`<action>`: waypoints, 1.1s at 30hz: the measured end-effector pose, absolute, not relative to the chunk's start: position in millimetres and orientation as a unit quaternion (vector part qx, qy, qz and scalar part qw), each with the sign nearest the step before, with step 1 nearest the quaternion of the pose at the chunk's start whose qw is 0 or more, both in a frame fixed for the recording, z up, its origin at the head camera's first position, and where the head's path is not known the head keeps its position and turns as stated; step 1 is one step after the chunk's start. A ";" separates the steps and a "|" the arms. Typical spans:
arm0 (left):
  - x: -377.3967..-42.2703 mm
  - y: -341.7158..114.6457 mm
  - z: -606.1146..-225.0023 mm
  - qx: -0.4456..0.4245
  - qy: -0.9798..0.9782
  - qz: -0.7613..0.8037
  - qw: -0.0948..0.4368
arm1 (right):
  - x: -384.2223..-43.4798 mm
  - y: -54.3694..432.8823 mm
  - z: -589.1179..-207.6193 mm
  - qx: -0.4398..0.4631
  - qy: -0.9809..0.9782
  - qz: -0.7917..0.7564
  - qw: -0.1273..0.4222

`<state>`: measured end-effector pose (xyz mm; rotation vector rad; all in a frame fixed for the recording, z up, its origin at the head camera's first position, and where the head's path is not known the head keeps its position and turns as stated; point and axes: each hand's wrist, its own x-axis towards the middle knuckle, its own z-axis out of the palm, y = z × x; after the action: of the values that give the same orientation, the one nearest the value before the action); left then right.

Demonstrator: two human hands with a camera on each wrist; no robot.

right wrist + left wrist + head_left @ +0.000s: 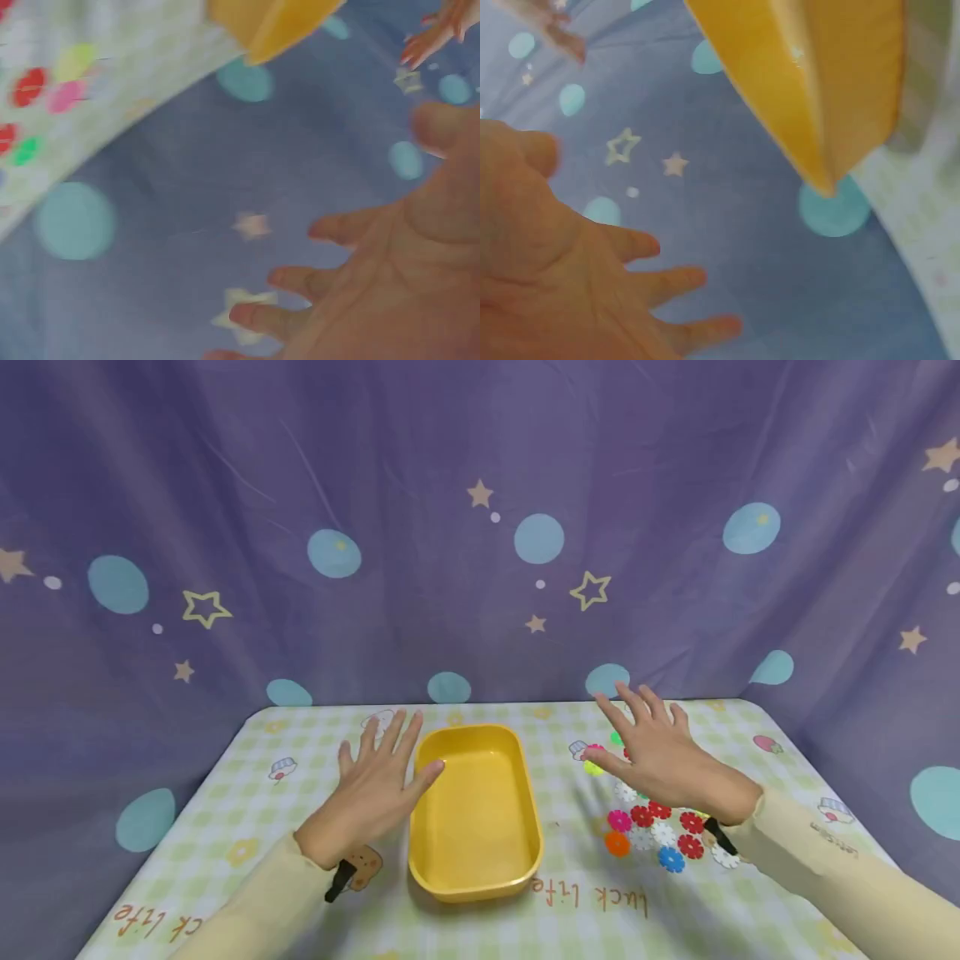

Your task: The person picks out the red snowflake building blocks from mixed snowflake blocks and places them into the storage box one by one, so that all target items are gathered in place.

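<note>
My left hand point(369, 797) is held over the table just left of a yellow tray point(476, 810), fingers spread and holding nothing. Its thumb overlaps the tray's left edge in the head view; whether they touch I cannot tell. The tray has rounded corners and a bare inside. On the right, my right hand point(667, 764) hovers with spread fingers above a loose group of flower-shaped plastic discs, among them an orange disc point(617, 843), a blue disc point(671, 860) and several red and white ones. The hand and forearm hide part of the group. Both wrist views show bare palms.
A checked tablecloth point(247, 810) with printed cupcakes and lettering covers the table. Behind it and at both sides hangs a purple curtain point(420, 610) with stars and blue spots. A dark strap point(341, 881) is at the left wrist, another at the right.
</note>
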<state>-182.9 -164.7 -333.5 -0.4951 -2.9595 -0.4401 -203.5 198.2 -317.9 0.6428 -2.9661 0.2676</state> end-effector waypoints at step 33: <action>-254.9 -163.1 -407.1 -0.119 -0.957 -0.258 0.063 | -298.2 232.7 -419.8 0.089 -0.962 0.210 -0.151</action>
<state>-254.9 -163.1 -407.1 -0.3593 -2.8901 -0.7796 -298.2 232.7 -419.8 0.3108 -3.3525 0.7323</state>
